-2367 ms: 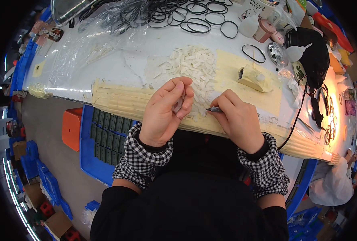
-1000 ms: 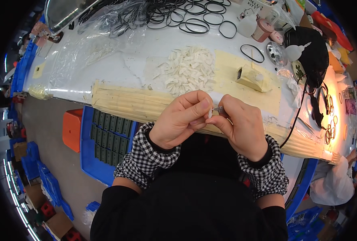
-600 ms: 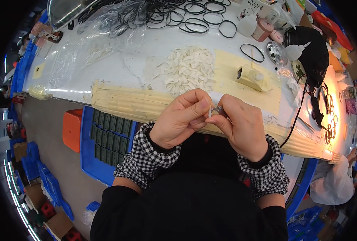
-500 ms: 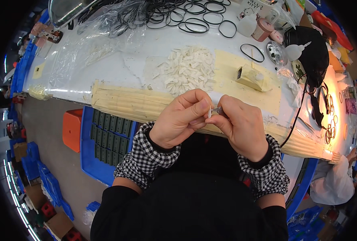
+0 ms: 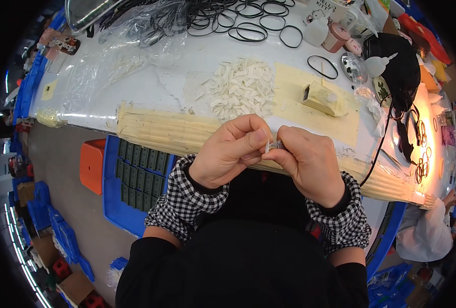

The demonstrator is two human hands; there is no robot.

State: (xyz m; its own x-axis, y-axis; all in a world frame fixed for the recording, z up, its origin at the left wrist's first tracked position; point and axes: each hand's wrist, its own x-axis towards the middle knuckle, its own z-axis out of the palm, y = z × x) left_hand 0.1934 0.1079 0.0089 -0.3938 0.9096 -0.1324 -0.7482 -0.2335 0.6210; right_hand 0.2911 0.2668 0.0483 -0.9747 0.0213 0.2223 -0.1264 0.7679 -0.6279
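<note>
Both of my hands meet above the near edge of the table. Between thumb and forefinger, my left hand (image 5: 233, 151) pinches a small white strip (image 5: 267, 147). My right hand (image 5: 310, 161) is closed on a small grey metal piece (image 5: 276, 145), whose tip is at the strip; most of it is hidden by the fingers, so its kind is unclear. Just beyond the hands lies a heap of similar small white pieces (image 5: 243, 84). To its right, a block wrapped in yellow tape (image 5: 321, 99) sits on a yellow sheet (image 5: 295, 77).
Yellow padding (image 5: 161, 128) covers the table's front edge. Black rubber rings (image 5: 248, 32) and clear plastic film (image 5: 115, 61) lie at the back. On the right are a black bag (image 5: 395, 64) and a squeeze bottle (image 5: 377, 65). Blue crates with dark parts (image 5: 140, 177) stand below, beside an orange stool (image 5: 92, 167).
My right hand has shifted very slightly, and the metal piece in it has changed its angle at the white strip. My left hand keeps its pinch almost unmoved.
</note>
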